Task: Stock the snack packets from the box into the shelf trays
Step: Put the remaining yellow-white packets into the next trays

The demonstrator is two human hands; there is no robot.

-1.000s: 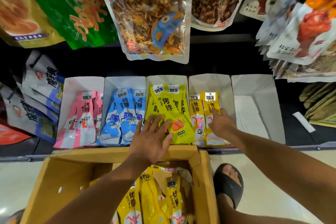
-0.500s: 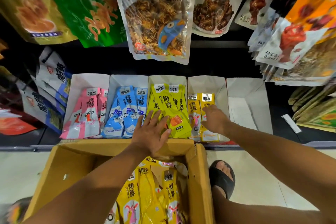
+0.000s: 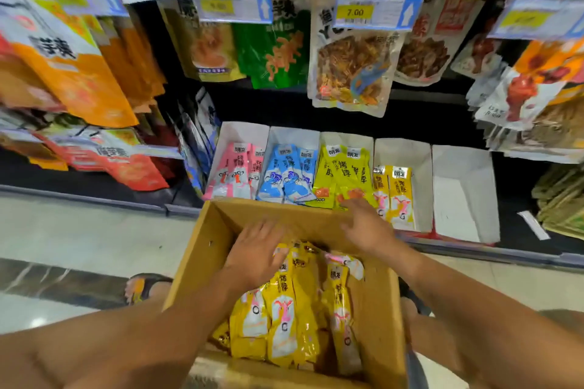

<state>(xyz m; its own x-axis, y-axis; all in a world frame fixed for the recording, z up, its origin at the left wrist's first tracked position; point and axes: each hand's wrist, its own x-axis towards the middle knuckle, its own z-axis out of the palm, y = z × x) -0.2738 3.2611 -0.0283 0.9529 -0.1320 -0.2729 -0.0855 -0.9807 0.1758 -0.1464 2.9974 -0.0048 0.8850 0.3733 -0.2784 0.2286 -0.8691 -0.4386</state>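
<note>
Yellow snack packets lie in the cardboard box directly under the nearer left hand, long axes toward the shelf trays, while both hands are open, the right hand over the far rim.

**Box in front, trays behind**

I see the box on the floor, right in front of the shelf. The packets lie inside it. My left hand is over them and my right hand is above the far rim. Behind the box, five trays stand side by side on the shelf, and the four on the left hold more packets. Bags hang above the trays, under price tags. A foot is left of the box.
</note>
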